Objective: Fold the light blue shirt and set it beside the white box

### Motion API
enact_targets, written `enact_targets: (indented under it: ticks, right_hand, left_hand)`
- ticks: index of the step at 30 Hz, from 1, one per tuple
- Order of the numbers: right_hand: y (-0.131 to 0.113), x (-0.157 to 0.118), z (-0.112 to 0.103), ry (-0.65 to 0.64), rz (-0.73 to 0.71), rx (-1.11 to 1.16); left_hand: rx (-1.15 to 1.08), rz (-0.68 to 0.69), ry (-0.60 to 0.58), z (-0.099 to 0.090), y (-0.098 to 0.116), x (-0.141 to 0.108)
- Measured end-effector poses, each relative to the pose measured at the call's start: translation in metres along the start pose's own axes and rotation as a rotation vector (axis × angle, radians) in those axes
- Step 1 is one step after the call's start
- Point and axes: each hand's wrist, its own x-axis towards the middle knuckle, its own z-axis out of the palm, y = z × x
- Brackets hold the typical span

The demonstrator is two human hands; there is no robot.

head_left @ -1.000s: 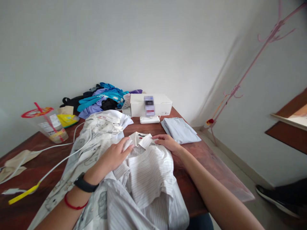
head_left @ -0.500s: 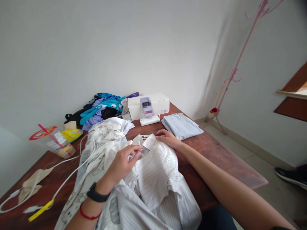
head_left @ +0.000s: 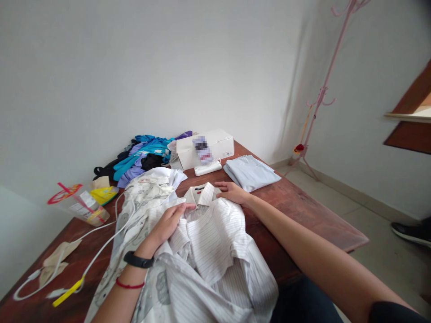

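A white striped collared shirt (head_left: 212,237) lies front up before me, its lower part bunched near the table edge. Its collar (head_left: 209,194) stands up, with a dark label inside. My left hand (head_left: 171,220) rests on the shirt beside the collar's left side, fingers stretched out. On the other side, my right hand (head_left: 233,194) touches the shoulder by the collar, fingers extended and thumb apart. Under and left of the shirt is a white patterned garment (head_left: 126,242). A folded light-blue cloth (head_left: 251,174) lies beyond my right hand.
On the wooden table (head_left: 323,215) are a white box (head_left: 222,146), a white power strip (head_left: 208,168), a pile of clothes (head_left: 141,154), a plastic cup with straw (head_left: 88,208) and white cables (head_left: 104,240). A pink coat rack (head_left: 332,67) stands at the right.
My left hand has lowered from a raised pinch near the collar opening to lie flatter on the shirt. My right hand stays by the collar. The view has shifted slightly.
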Motion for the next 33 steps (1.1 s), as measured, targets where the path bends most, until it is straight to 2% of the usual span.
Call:
enact_targets:
  ticks: [3, 7, 9, 11, 14, 16, 18, 22, 26, 29, 33]
  right_hand:
    - [-0.004, -0.003, 0.001, -0.039, 0.019, 0.043]
    - [-0.016, -0.013, 0.008, -0.125, -0.045, 0.118]
    - [-0.022, -0.019, 0.012, -0.184, -0.062, 0.182]
    - [-0.026, -0.025, 0.017, -0.254, -0.053, 0.229]
    - [-0.028, -0.032, 0.019, -0.358, -0.034, 0.26]
    - [-0.027, -0.033, 0.018, -0.408, -0.026, 0.261]
    - [-0.025, -0.033, 0.016, -0.446, -0.024, 0.257]
    - [-0.026, -0.034, 0.015, -0.532, -0.018, 0.231]
    - [-0.03, -0.036, 0.017, -0.474, 0.003, 0.232]
    - [-0.031, -0.034, 0.016, -0.356, 0.001, 0.261]
    - [-0.029, -0.029, 0.017, -0.21, -0.039, 0.247]
  left_hand:
    - [-0.005, 0.005, -0.017, 0.001, -0.002, 0.0]
    - [0.0, 0.035, -0.049, 0.003, -0.002, -0.001]
    - [-0.004, 0.056, -0.016, 0.004, 0.0, -0.001]
    - [-0.005, 0.082, 0.09, 0.003, 0.001, -0.001]
    - [-0.013, 0.146, 0.314, -0.001, -0.002, 0.0]
    - [-0.015, 0.192, 0.407, -0.005, -0.008, 0.002]
    - [-0.006, 0.22, 0.388, -0.007, -0.013, 0.002]
    - [0.009, 0.212, 0.22, -0.006, -0.014, 0.001]
    - [0.065, 0.139, 0.219, -0.007, -0.004, -0.002]
    - [0.121, 0.113, 0.327, -0.011, 0.003, -0.006]
    - [0.207, 0.161, 0.465, -0.016, 0.01, -0.014]
